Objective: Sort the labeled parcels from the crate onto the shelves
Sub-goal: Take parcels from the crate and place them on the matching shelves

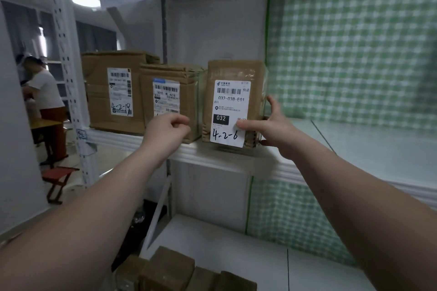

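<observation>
Three brown cardboard parcels stand upright on the white shelf (236, 160). The right parcel (233, 73) bears a white label with "4-2-6" written by hand. My right hand (272, 125) grips its right side, thumb on the label's lower right, fingers around the edge. The middle parcel (170, 87) has a blue-topped label. My left hand (165, 131) hovers just in front of its lower part, fingers curled loosely with nothing in them. The left parcel (113, 87) is marked "4-2-18".
More brown parcels (175, 269) lie on the lower shelf at the bottom. Green checked cloth (350, 54) backs the shelf on the right, with open shelf surface before it. A perforated upright post (68, 78) stands at left; behind it are a person (45, 92) and a red stool (58, 179).
</observation>
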### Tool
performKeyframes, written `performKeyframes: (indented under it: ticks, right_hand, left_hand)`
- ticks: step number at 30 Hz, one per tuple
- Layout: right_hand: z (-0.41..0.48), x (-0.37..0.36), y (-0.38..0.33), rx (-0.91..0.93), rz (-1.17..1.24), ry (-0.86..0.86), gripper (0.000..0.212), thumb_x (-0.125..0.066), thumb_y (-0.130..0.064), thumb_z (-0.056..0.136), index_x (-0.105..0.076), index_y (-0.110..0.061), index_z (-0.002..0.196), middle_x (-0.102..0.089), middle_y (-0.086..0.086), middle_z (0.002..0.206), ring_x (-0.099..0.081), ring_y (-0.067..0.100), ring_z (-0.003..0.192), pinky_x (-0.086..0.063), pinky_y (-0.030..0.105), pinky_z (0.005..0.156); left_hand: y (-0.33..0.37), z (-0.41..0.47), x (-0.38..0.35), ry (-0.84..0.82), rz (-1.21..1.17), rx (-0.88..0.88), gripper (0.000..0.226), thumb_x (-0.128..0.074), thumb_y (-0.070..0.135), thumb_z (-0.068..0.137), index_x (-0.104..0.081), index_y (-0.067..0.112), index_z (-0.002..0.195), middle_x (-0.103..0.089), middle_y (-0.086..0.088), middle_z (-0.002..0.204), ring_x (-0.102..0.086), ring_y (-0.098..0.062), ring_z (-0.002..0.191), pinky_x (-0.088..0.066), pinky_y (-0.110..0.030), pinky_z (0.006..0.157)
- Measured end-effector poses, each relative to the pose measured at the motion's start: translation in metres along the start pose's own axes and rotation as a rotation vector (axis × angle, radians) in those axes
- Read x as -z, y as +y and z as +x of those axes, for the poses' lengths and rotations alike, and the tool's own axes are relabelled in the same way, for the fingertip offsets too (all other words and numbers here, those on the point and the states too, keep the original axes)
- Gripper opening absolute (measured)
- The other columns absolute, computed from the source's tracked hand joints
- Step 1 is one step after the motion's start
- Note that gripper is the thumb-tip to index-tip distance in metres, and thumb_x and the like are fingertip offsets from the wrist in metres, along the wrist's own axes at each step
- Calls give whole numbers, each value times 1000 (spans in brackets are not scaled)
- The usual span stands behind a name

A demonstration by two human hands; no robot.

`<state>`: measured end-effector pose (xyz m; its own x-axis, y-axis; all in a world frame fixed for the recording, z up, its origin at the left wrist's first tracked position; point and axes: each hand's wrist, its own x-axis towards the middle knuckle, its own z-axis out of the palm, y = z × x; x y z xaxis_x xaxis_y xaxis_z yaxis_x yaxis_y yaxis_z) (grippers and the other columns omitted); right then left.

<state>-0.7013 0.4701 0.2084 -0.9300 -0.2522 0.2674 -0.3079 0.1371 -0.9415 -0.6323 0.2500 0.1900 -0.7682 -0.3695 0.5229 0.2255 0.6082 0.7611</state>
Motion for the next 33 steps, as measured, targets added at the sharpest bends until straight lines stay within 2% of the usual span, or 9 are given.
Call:
performKeyframes:
  ticks: [6,9,11,13,17,19,23,28,33]
  right_hand:
    - [16,-19,13,-2,-45,-24,118,-86,-17,71,-4,-32,155,-53,-1,138,-55,19,118,-41,22,69]
    - [19,-26,15,17,-70,-33,113,-82,-16,75,-5,-33,156,-50,-6,131,-49,10,113,-41,26,83]
    - [19,-30,17,40,-82,-22,108,-80,-23,78,-6,-35,156,-46,-6,142,-41,3,118,-38,30,92]
    - [19,-36,18,77,-92,2,93,-74,-36,83,-14,-38,154,-46,-13,140,-46,2,120,-41,29,93]
    - [23,-51,23,135,-86,51,53,-57,-47,93,-40,-36,142,-61,-12,129,-61,4,113,-48,33,102]
    - [25,-57,25,140,-89,74,49,-54,-49,94,-42,-35,140,-62,-14,128,-61,5,114,-47,35,104]
    - [28,-64,26,104,-105,131,50,-52,-47,96,-41,-32,142,-63,-18,121,-61,3,111,-47,34,104]
    - [29,-67,29,81,-134,184,46,-50,-43,98,-41,-32,142,-58,-29,106,-56,-14,94,-45,9,79]
    - [33,-68,31,71,-150,212,44,-50,-44,98,-43,-31,140,-60,-23,111,-59,-3,105,-45,20,96]
  left_hand:
    - [-24,8,4,-96,270,-238,19,-60,7,85,-72,15,97,-66,3,92,-58,-11,87,-43,-23,78]
    - [-42,8,-1,-138,414,-430,17,-58,9,83,-69,12,95,-60,-2,98,-55,-17,93,-47,-32,85]
    - [-58,9,-4,-66,531,-673,27,-52,18,83,-66,9,104,-59,-8,105,-55,-27,101,-51,-44,86]
    - [-74,12,-7,-54,703,-869,49,-45,35,84,-57,12,126,-54,-13,129,-47,-32,122,-42,-54,101]
    - [-94,20,-19,-148,937,-1128,74,-33,55,87,-20,20,151,-11,-9,161,-13,-26,145,-11,-58,114]
    - [-101,25,-27,-187,965,-1160,76,-28,59,89,-10,21,152,2,-6,161,-5,-23,147,-7,-57,115]
    - [-112,35,-36,-230,964,-1138,76,-24,61,91,-10,19,152,-1,-6,160,-5,-24,148,-10,-57,114]
    - [-121,42,-45,-212,926,-1137,75,-19,61,92,-8,18,152,5,-5,159,-2,-26,146,-6,-56,115]
    - [-125,45,-51,-209,908,-1144,76,-18,62,92,2,19,151,12,-3,158,4,-25,146,-1,-56,115]
